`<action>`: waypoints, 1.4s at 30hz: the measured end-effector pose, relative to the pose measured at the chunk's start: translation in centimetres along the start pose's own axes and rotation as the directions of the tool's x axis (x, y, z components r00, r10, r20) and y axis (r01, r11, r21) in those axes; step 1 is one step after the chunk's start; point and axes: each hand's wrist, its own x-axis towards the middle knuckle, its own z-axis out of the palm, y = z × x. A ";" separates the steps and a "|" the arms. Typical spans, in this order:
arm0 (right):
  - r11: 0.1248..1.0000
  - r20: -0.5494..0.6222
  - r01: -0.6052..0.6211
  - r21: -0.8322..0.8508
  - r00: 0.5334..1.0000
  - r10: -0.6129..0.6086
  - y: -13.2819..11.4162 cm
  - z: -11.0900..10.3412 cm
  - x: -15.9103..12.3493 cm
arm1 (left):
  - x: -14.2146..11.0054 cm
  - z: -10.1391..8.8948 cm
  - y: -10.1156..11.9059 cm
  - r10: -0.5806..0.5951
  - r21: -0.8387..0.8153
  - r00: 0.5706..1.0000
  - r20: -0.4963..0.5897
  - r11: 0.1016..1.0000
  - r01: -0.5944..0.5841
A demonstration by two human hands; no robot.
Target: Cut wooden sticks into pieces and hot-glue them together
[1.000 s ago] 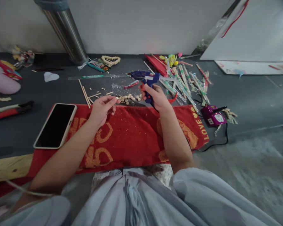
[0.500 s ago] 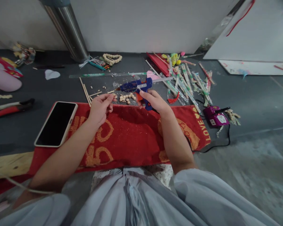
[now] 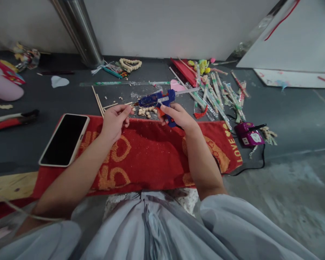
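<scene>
My right hand [image 3: 177, 115] is wrapped round the handle of a blue hot glue gun [image 3: 154, 99], with a finger by its orange trigger. A pale glue stick [image 3: 188, 91] pokes out of the gun's back end. The nozzle points left, close to the fingertips of my left hand [image 3: 116, 119]. Those fingers are pinched together; what they hold, if anything, is too small to make out. Small pale wooden bits [image 3: 147, 112] lie in a pile just below the gun. Thin wooden sticks [image 3: 98, 101] rest beside my left hand.
A red towel [image 3: 151, 155] covers the near edge, with a phone [image 3: 65, 140] on its left. Pliers [image 3: 13, 120] lie far left. Wrapped sticks [image 3: 216, 94] and a purple box [image 3: 249, 134] with a cord are on the right. A steel bottle [image 3: 81, 34] stands behind.
Both hands and the glue gun keep almost the same pose. The view has shifted very slightly.
</scene>
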 end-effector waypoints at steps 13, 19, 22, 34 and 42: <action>0.997 0.052 0.076 -0.021 0.996 -0.074 0.3 -0.3 0.1 | 0.1 -0.2 -0.2 0.036 0.047 0.999 0.000 0.998 -0.036; 0.996 0.064 0.084 -0.008 0.994 -0.084 0.7 -0.5 0.2 | 0.1 -0.2 -0.1 0.022 0.030 1.000 -0.008 0.999 -0.022; 0.997 0.062 0.078 -0.006 0.995 -0.077 0.7 -0.5 0.2 | 0.1 -0.1 -0.1 0.025 0.034 1.000 -0.009 0.999 -0.025; 0.999 -0.025 -0.023 0.036 0.999 0.024 0.4 -0.8 -0.1 | 0.0 -0.1 0.1 0.029 0.047 1.000 0.001 0.998 -0.029; 0.999 0.015 -0.009 0.030 1.000 0.009 0.3 -0.5 -0.1 | -0.1 -0.1 0.1 0.025 0.092 1.000 -0.008 0.996 -0.024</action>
